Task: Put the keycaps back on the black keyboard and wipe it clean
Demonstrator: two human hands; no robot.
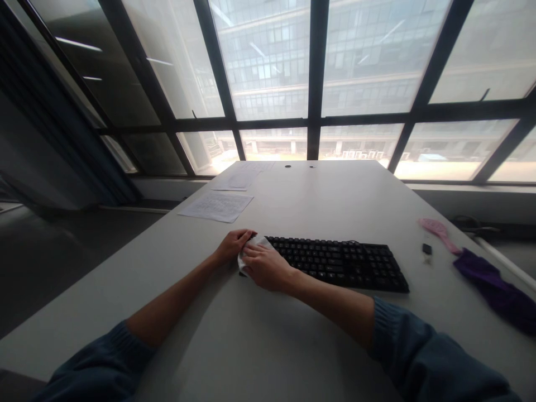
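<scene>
A black keyboard lies across the middle of the pale table. My right hand rests on its left end, fingers closed over a white cloth or wipe pressed against the keys. My left hand sits just left of the keyboard's left edge, fingers curled against that edge and touching the white cloth. Both forearms are bare, with dark blue sleeves pushed up.
Printed paper sheets lie at the far left of the table, another sheet behind them. At the right lie a pink hairbrush, a small dark object and a purple cloth. Large windows stand beyond the table's far edge.
</scene>
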